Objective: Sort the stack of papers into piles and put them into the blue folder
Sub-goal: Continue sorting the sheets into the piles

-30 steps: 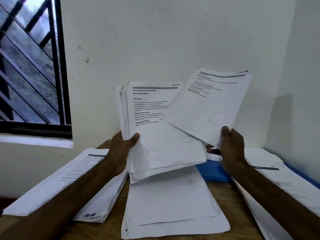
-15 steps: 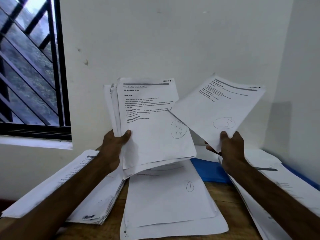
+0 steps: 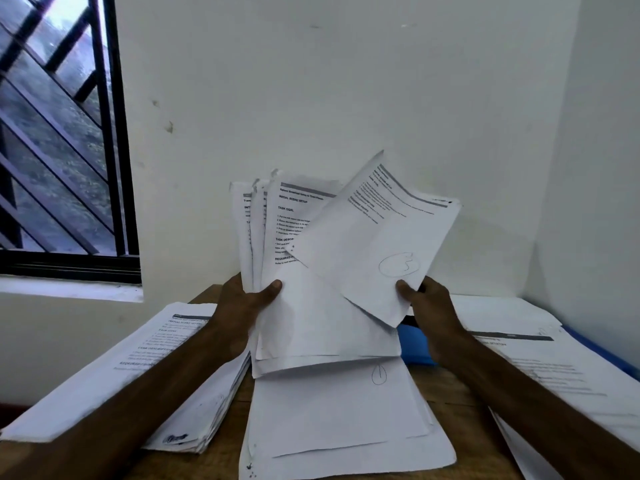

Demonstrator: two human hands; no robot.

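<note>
My left hand (image 3: pixel 242 306) grips a fanned stack of printed papers (image 3: pixel 294 313) upright above the table, thumb on the front sheet. My right hand (image 3: pixel 429 306) pinches a single sheet (image 3: pixel 374 244) by its lower corner; the sheet bears a pen-circled mark and overlaps the front of the stack. The blue folder (image 3: pixel 414 344) lies on the table behind the papers, mostly hidden, with another strip of it showing at the right wall (image 3: pixel 602 355). Three paper piles lie flat: a thick left pile (image 3: pixel 114 372), a middle pile (image 3: pixel 339 420) and a right pile (image 3: pixel 561 375).
The wooden table (image 3: pixel 446 396) stands in a corner, white walls behind and to the right. A barred window (image 3: pixel 59 150) is at the left. The left pile overhangs the table's left edge.
My right hand has swung the single sheet leftward and upright, from held apart at the right to overlapping the stack. The stack in my left hand has fanned out a little.
</note>
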